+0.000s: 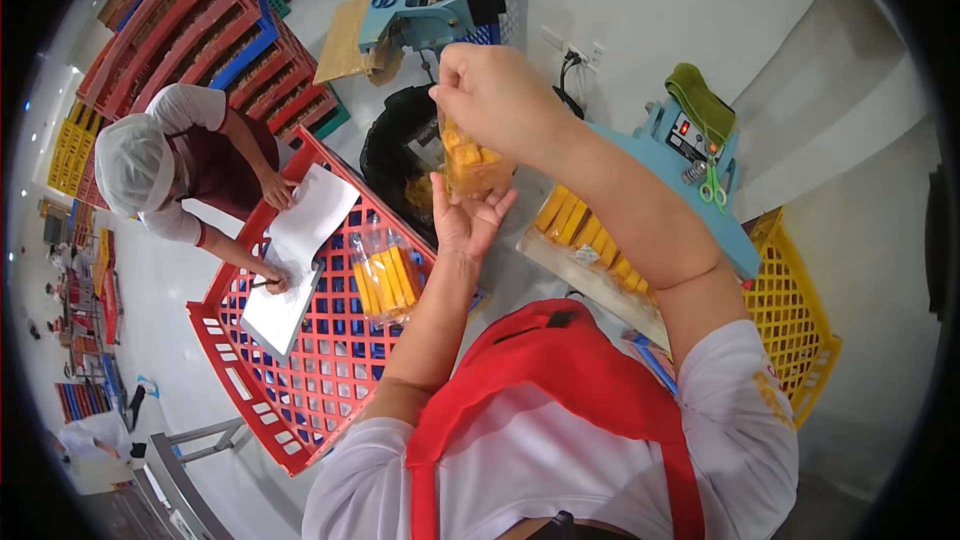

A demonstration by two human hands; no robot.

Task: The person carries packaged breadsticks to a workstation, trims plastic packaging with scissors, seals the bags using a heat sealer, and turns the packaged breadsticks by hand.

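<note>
Your right grip (446, 90) pinches a clear bag (470, 162) of yellow pieces at 12 o'clock, your left grip (468, 222) open beneath it. Toward 8 o'clock, a second bag (386, 280) lies on the red crate (243, 395); near 10 o'clock, a person (225, 155) holds a pen to paper (300, 215).

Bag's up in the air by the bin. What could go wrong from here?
Drop: the right hand pinches the bag near its top; if it slips past the open left hand, it could land in the black-lined bin alongside.

Knock: the packed bag shares the red crate with the co-worker's papers; a writing arm or a turn might nudge it.
</note>
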